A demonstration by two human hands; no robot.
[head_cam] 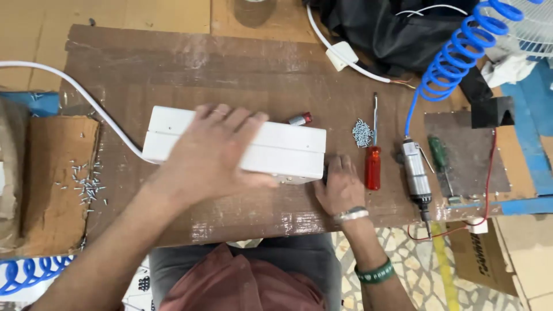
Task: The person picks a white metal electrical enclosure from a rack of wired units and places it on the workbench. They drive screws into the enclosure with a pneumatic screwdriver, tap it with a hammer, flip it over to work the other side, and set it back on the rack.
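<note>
Meanwhile left hand (216, 152) lies flat on white box (236, 144) — right hand (341, 187) grips its end.

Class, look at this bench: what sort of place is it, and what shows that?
Probably a small assembly workshop: an air screwdriver on a coiled blue hose, a red-handled screwdriver, and piles of small screws lie on the worktable.

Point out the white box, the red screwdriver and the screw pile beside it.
white box (291, 147), head view, bare top near its right end
red screwdriver (372, 167), head view, red handle
screw pile (362, 133), head view, middle of heap
</note>
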